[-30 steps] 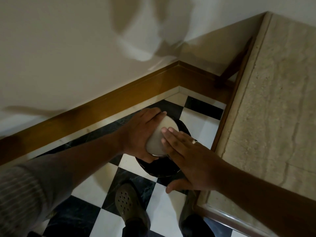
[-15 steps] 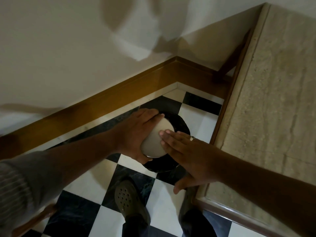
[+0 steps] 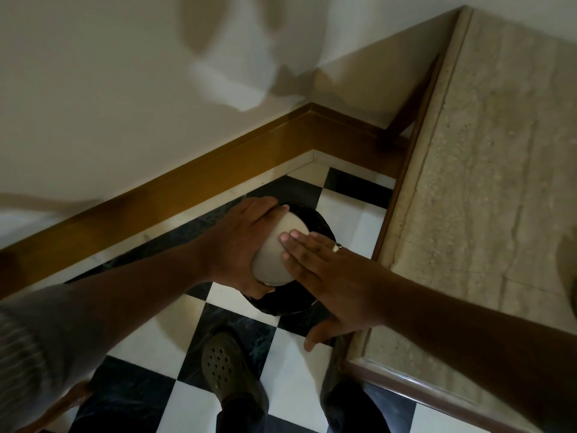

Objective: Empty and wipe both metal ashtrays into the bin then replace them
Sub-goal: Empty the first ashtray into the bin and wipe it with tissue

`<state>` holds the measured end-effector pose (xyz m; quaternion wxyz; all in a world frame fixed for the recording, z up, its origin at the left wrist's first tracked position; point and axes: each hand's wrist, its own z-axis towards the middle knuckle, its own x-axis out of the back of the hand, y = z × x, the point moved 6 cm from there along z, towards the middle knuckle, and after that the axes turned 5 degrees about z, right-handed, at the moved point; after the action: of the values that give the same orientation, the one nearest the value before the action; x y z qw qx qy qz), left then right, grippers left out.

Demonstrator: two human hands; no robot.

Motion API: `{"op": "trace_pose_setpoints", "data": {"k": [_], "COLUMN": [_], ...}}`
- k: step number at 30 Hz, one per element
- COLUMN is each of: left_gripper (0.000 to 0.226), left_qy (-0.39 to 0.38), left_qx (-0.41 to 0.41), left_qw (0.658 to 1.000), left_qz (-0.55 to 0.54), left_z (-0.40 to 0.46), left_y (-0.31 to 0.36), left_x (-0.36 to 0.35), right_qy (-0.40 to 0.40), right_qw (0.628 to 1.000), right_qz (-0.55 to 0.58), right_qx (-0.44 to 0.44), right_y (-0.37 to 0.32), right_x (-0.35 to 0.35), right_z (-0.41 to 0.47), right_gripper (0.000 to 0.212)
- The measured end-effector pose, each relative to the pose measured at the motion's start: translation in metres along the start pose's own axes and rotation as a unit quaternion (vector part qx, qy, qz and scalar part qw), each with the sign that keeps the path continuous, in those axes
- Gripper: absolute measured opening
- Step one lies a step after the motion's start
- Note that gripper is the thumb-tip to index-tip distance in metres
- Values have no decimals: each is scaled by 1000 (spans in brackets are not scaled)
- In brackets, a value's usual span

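A perforated dark clog [image 3: 229, 375] stands on glossy black-and-white checkered floor [image 3: 293, 370]. Above the round black-lined bin [image 3: 321, 228], the left hand [image 3: 242, 248] grips an upturned, smooth dull-metal ashtray [image 3: 274, 248]; the right hand [image 3: 327, 276], flat with fingers spread, presses its base. A stone worktop [image 3: 499, 182] borders the right.

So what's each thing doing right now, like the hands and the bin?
ashtray: turned upside down over the bin, held
left hand: gripping the ashtray's side
right hand: flat, fingers on the ashtray's bottom
bin: open, on the floor under the ashtray
shoe: flat on the floor
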<state>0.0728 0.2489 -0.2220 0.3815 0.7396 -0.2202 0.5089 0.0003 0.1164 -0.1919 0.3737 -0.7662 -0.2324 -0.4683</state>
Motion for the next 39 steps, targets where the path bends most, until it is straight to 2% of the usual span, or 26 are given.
{"op": "trace_pose_setpoints", "data": {"k": [5,13,16,20,24,27,31,39], "left_gripper": [127,122,126,125,122,124,127,123], "left_qy": [-13,20,13,15,15,7,42,38], "left_qx": [4,-7,-2,2,9,28,54,34], "left_qw": [1000,1000,1000,1000,1000,999,997,998], "left_qz": [10,-15,-5,-8,-24,-25,-46,-42], "left_z": [0,4,4,1,2,2,1,-1], "left_y": [1,6,6,7,8,8,10,14], "left_x": [0,2,7,8,3,-2,-3,-6], "right_qy": [6,48,20,49,76,52,56,41], "right_qw": [1000,998,998,997,991,988,989,991], "right_qz": [2,5,20,14,48,72,56,35], "right_qx": [5,-44,-54,-53,-102,-124,-124,-119], "right_y": [-2,-7,-9,-8,-12,-15,-13,-7], "right_x": [-2,4,1,4,1,-5,-2,-3], "right_z": [1,-5,-7,-8,-1,1,3,-1], "right_gripper": [120,118,120,119,120,121,121,121]}}
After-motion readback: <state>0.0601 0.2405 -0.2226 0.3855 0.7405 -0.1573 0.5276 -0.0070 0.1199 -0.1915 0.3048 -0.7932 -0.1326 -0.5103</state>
